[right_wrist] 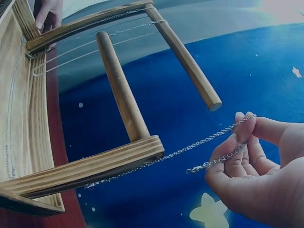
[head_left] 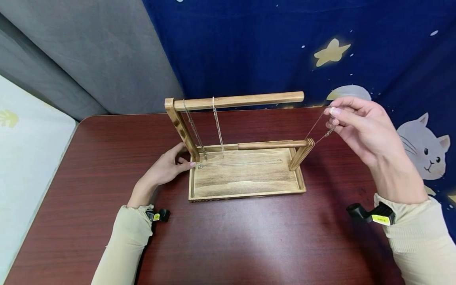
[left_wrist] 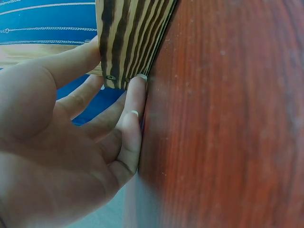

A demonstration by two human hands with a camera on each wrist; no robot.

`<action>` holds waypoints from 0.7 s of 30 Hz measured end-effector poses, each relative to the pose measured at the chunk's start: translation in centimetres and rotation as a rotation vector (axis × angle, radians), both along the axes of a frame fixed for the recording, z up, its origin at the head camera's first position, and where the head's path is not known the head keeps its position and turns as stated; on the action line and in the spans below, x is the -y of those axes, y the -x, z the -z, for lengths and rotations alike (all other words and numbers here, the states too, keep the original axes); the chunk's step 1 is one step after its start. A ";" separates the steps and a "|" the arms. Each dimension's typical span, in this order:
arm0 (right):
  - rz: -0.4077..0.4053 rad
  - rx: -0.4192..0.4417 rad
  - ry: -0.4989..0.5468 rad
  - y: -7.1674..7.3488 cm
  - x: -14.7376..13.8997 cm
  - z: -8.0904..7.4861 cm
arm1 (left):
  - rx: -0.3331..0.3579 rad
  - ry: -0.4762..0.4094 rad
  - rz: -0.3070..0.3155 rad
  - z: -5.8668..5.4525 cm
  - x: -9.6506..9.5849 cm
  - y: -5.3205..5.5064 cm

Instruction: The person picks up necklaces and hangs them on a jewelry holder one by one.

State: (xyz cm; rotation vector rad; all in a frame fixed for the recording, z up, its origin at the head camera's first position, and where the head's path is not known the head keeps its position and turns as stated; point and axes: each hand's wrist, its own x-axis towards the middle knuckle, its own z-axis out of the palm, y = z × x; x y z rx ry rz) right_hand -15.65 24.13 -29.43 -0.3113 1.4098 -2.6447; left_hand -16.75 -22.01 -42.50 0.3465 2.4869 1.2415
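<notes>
A wooden jewelry stand (head_left: 246,195) with a tray base and two bars stands on the table. My left hand (head_left: 165,165) grips its left end, thumb at the tray's edge and fingers around behind the left post (left_wrist: 133,38). Off the stand's right end, my right hand (head_left: 367,132) pinches a silver chain necklace (right_wrist: 199,142) between thumb and fingertips. One length of it runs down to the short right post (right_wrist: 95,168); a short end with a clasp dangles from the fingers. Two necklaces (head_left: 218,128) hang from the upper bar (head_left: 249,100), toward its left.
Another thin chain (head_left: 242,163) lies stretched along the tray floor. The lower bar (head_left: 270,145) reaches left from the short right post. Behind the dark red table (head_left: 246,237) hang a blue curtain (head_left: 242,47) with stars and a grey one (head_left: 99,51).
</notes>
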 end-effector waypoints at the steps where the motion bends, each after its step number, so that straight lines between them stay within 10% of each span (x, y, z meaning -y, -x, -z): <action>1: 0.004 0.001 -0.002 0.1 0.1 -0.1 | -0.001 -0.001 0.000 0.0 0.0 0.0; 21: 0.018 -0.001 -0.020 1.6 1.7 -1.8 | -0.002 -0.004 0.002 0.1 0.1 0.2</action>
